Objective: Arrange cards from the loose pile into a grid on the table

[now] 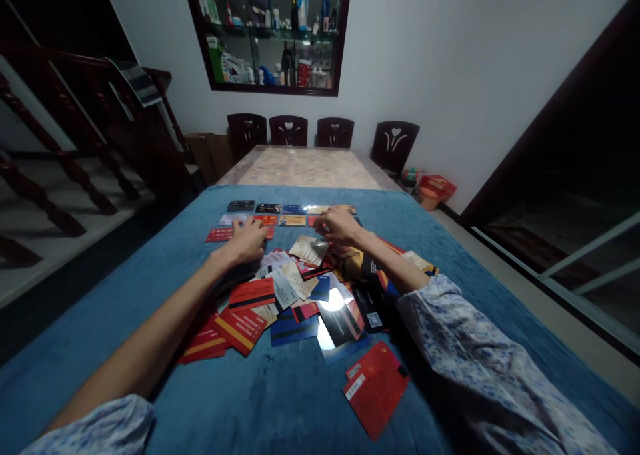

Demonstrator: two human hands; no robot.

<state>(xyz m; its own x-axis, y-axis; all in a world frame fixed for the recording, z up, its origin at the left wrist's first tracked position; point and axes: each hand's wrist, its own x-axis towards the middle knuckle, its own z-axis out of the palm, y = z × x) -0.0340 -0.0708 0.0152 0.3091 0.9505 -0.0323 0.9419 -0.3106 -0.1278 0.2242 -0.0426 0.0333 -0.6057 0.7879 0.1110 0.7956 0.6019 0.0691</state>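
My left hand (pixel 249 239) rests at the near left of the laid-out cards, its bent fingers apart and touching them. Partly under it lie red cards (pixel 218 235). My right hand (pixel 339 225) is over the right side of the rows, fingers curled together above a red card (pixel 313 221); whatever the fingertips grip is hidden. The rows include a black card (pixel 269 209), a blue card (pixel 295 209) and a yellow card (pixel 292 221). Closer to me spreads a loose heap of mixed cards, among them an orange-red card (pixel 252 293) and a blue card (pixel 294 326).
Two overlapping red cards (pixel 377 389) lie apart at the near right on the blue tablecloth (pixel 225 408). Beyond the cloth, the patterned tabletop (pixel 310 168) shows, with dark chairs (pixel 289 132) behind it. A stair railing (pixel 65 161) stands at left.
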